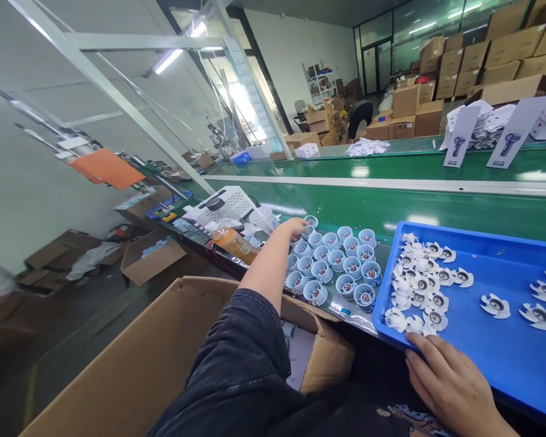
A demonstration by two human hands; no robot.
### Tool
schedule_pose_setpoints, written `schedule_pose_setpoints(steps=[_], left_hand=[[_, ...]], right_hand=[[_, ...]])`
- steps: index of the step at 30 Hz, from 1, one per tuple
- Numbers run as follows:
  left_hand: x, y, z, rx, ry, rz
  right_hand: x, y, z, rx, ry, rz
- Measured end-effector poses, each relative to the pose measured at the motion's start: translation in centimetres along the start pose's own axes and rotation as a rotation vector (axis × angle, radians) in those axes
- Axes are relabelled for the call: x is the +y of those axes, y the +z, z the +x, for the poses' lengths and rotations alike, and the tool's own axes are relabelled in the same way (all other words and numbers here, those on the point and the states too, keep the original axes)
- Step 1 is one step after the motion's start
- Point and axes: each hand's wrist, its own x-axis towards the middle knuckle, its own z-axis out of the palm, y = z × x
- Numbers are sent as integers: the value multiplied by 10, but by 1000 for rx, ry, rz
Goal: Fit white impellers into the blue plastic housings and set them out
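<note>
My left hand (295,228) reaches to the far left corner of a group of light-blue round cup-shaped housings. Its fingers are closed at the rim of one light-blue housing (311,222); the fingertips are partly hidden. Many similar housings stand upright in close rows, each with a small red and metal part inside, such as the nearest one (315,292). Over the near rim of a blue tray (482,233) lies my right hand (450,376), fingers stretched out and holding nothing. Beside its fingertips, white fan blades (435,317) are heaped along the tray's left side.
A large open cardboard box (131,358) stands below the bench edge at left. An orange bottle (234,243) and a white perforated casing (232,200) lie left of the housings. Behind runs a green conveyor belt (346,203), with white printed boxes (461,136) beyond.
</note>
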Motion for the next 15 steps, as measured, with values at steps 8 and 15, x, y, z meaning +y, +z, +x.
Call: schedule_pose_setpoints(steps=[8,15], left_hand=[[-14,-18,-38,93,63,-59],[-68,-6,-126,246,143,-245]], right_hand=[[1,-1,-2,-46,-8,6],[8,-5,1,-103,-62,-9]])
